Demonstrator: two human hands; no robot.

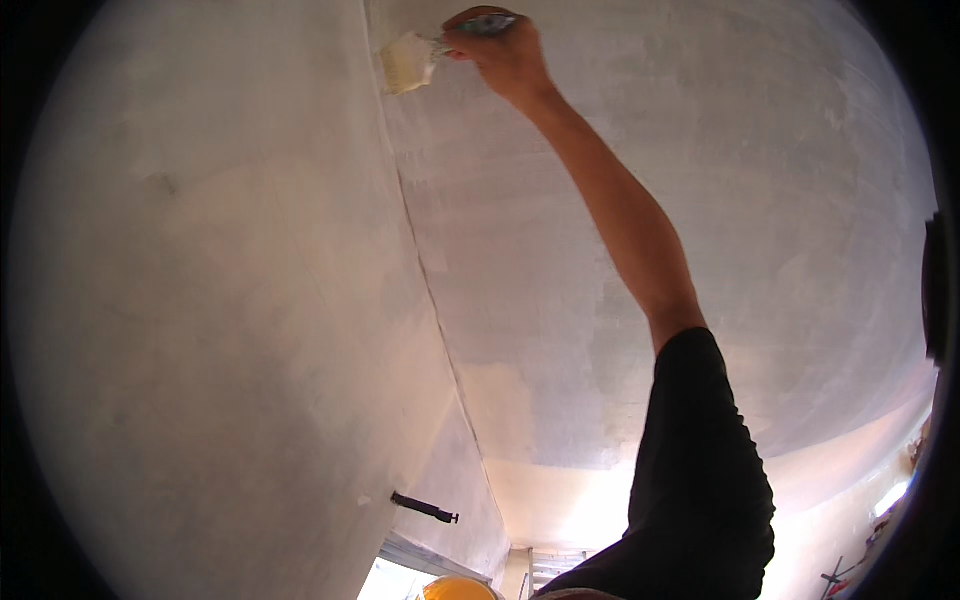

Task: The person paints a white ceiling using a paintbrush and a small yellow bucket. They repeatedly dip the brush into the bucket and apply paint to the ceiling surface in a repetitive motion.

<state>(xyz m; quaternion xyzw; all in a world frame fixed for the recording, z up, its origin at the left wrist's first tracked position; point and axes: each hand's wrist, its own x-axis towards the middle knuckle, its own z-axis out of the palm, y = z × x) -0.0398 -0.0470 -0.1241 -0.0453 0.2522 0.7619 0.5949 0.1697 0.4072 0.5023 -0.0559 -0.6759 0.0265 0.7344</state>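
My right hand (505, 55) is raised to the top of the view, its fingers closed round the handle of a paintbrush (408, 66). The broad bristles look pale and yellowish, coated in something whitish. They lie against or very near the grey surface (560, 200), just right of the corner line (428, 285) where it meets the paler wall (200, 300). A bare forearm and a black sleeve (700, 460) lead down from this hand to the lower edge. My left hand does not show.
A dark bracket-like fitting (425, 508) sticks out from the left wall, low down. Below it is a bright opening (395, 580). A rounded yellow thing (458, 589) shows at the bottom edge. Ladder-like rungs (555, 567) stand behind. A dark object (934, 290) lies at the right rim.
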